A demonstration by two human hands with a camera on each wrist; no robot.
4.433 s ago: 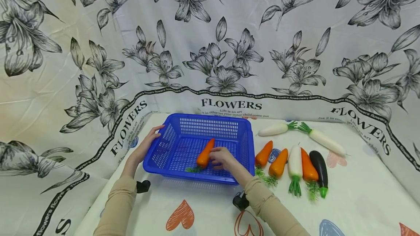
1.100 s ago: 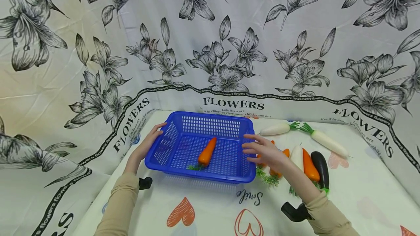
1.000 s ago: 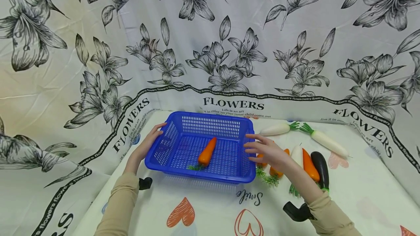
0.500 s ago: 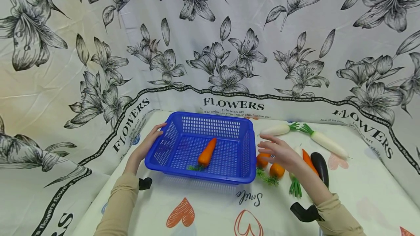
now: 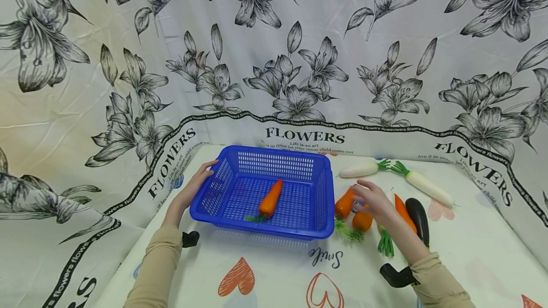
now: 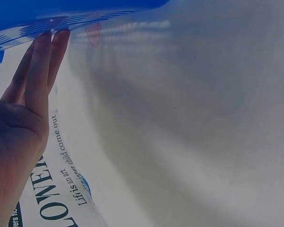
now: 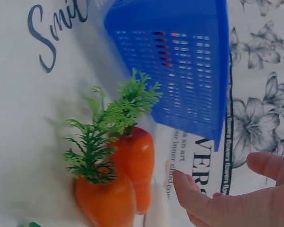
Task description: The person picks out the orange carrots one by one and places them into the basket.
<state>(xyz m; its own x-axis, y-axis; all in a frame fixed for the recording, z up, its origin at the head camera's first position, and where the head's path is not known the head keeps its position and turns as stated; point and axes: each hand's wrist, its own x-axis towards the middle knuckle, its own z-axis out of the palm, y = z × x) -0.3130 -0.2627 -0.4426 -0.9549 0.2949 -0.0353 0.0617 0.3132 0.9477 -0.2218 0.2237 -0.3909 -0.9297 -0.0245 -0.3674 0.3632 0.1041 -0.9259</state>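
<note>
The head view takes in the whole blue basket (image 5: 262, 231) on the bench (image 5: 355, 279), with one carrot (image 5: 270, 201) lying inside, leaves toward the near wall. Neither wrist view shows that carrot clearly. The left wrist view adds the palm side of the left hand (image 5: 194, 187): its fingers are straight and close together, tips against the basket's plastic. From the head, only its back shows, at the left rim.

The right hand (image 5: 376, 201) holds nothing, fingers spread and loosely bent, right of the basket. From the head it covers part of a second carrot (image 5: 362, 221) and a white radish (image 5: 386, 246); the right wrist view shows the fingertips apart from that carrot and the nearer carrot (image 5: 344, 206), whose leafy tops appear in detail.

The left forearm reaches forward from the lower left; the right slants inward from the lower right.
</note>
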